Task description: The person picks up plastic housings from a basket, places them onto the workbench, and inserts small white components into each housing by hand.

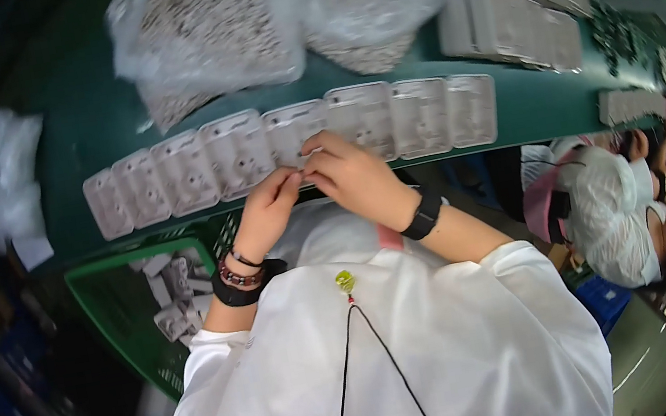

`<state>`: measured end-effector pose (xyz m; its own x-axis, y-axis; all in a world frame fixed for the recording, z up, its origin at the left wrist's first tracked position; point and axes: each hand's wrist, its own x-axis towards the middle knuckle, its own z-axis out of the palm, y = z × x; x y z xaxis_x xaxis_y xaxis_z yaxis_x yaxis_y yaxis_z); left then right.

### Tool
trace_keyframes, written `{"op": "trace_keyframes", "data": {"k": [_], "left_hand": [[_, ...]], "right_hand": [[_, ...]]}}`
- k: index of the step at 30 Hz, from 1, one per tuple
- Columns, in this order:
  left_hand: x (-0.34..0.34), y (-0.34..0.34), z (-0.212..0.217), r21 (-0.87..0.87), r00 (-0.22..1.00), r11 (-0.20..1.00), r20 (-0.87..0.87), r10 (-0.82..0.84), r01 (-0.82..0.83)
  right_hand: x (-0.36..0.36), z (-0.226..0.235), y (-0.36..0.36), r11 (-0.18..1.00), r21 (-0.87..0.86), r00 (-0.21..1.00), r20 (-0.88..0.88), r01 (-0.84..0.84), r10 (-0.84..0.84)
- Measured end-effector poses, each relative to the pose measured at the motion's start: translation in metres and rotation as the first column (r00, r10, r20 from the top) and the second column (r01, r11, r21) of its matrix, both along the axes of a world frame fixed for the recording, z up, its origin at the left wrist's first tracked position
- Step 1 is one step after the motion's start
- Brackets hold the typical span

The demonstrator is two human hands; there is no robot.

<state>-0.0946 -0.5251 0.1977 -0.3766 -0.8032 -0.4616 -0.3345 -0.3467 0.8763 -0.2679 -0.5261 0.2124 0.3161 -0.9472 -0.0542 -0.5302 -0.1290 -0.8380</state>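
Along the near edge of a dark green worktable, eight shallow grey trays side by side in one row, with small dark spots inside. Behind the row, two clear plastic bags of small pale pieces; to the right of these, stacked grey trays. Just before the fifth tray from the left, both hands very near each other: left hand at its near edge, right hand partly over it. On each hand, thumb and forefinger bent, tips near together; cannot tell whether pressed fully together or pinching some small piece. Below the table edge at left, green crate with grey pieces inside. Farther right, another person in white.
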Motion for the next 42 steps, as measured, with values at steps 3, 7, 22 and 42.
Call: {"op": "trace_keyframes", "data": {"k": [3,7,22,42], "left_hand": [[0.023,0.009,-0.005,0.332,0.968,0.920,-0.065,0.244,-0.209],[0.057,0.016,-0.005,0.472,0.850,0.767,-0.064,0.523,-0.436],[0.078,0.000,-0.010,0.438,0.803,0.781,-0.189,0.565,-0.446],[0.036,-0.011,0.010,0.234,0.888,0.956,-0.380,0.259,-0.179]], "right_hand": [[0.003,-0.020,-0.023,0.990,-0.118,0.988,-0.141,-0.082,0.065],[-0.009,-0.047,-0.057,0.919,-0.373,0.929,-0.369,-0.130,-0.018],[0.003,-0.086,-0.079,0.760,-0.355,0.708,-0.680,-0.544,0.189],[0.032,0.031,-0.014,0.973,-0.222,0.995,-0.082,-0.065,0.048]]}}
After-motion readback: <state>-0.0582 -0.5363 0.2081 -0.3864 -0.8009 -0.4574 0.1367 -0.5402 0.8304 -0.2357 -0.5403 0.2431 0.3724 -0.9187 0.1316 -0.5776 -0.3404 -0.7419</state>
